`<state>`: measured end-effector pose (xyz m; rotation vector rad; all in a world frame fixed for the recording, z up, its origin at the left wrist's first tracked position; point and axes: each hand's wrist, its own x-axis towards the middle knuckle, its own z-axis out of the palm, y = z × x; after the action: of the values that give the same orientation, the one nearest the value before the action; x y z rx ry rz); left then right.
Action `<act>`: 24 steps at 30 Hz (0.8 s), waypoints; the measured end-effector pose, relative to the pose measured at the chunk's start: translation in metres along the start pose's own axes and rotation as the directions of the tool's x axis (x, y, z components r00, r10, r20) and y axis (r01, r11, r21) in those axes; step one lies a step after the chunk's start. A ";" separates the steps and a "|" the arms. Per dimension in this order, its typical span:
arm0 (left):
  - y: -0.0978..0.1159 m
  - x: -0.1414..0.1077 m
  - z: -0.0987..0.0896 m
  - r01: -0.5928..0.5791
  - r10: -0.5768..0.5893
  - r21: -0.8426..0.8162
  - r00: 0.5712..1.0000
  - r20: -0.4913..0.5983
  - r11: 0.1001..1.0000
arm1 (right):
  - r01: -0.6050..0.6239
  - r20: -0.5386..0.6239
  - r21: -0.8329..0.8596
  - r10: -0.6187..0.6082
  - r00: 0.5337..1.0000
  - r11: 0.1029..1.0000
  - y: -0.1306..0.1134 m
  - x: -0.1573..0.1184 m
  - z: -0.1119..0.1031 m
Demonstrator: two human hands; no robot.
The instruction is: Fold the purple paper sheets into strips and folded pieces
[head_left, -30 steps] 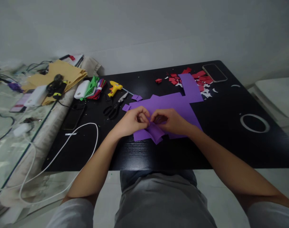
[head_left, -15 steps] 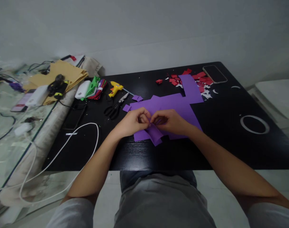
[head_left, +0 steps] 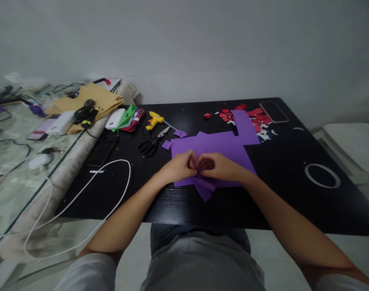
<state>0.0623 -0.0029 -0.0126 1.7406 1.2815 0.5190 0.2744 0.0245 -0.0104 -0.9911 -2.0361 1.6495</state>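
Observation:
Both hands meet over a large purple sheet (head_left: 233, 150) lying on the black table. My left hand (head_left: 183, 166) is closed, fingertips pinching a strip of purple paper (head_left: 204, 191) whose loose end hangs toward the front edge. Opposite it, my right hand (head_left: 219, 165) pinches the same paper, its fingers curled close to the left fingertips. The exact fold between the fingertips is partly hidden. Small folded purple pieces (head_left: 180, 133) lie just beyond the left hand, near black-handled scissors (head_left: 154, 142).
A yellow glue gun (head_left: 154, 120) lies behind the scissors. Red paper scraps (head_left: 261, 117), white scraps and a phone (head_left: 274, 112) are at the back right. A tape ring (head_left: 322, 176) sits at right. A white cable (head_left: 128, 184) loops across the left side, near a dark phone (head_left: 102, 151).
The view has tilted up a little, so the table appears lower. The hands stay together, and the pinched purple paper has turned slightly between the fingertips.

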 end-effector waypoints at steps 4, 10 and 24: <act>0.004 -0.002 0.003 0.019 -0.019 0.041 1.000 0.012 0.999 | -0.041 -0.017 -0.104 0.039 0.999 0.994 -0.001 -0.001 0.004; 0.010 -0.005 0.005 0.041 -0.043 0.064 0.999 0.029 0.997 | -0.055 -0.035 -0.217 0.049 0.998 0.975 -0.008 -0.001 0.009; 0.007 -0.004 0.006 0.020 -0.022 0.049 0.999 0.034 0.999 | -0.019 -0.018 -0.321 0.014 1.000 0.947 -0.011 -0.005 0.013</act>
<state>0.0692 -0.0094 -0.0089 1.7670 1.2964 0.4476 0.2659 0.0109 -0.0023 -1.1215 -2.3414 1.3357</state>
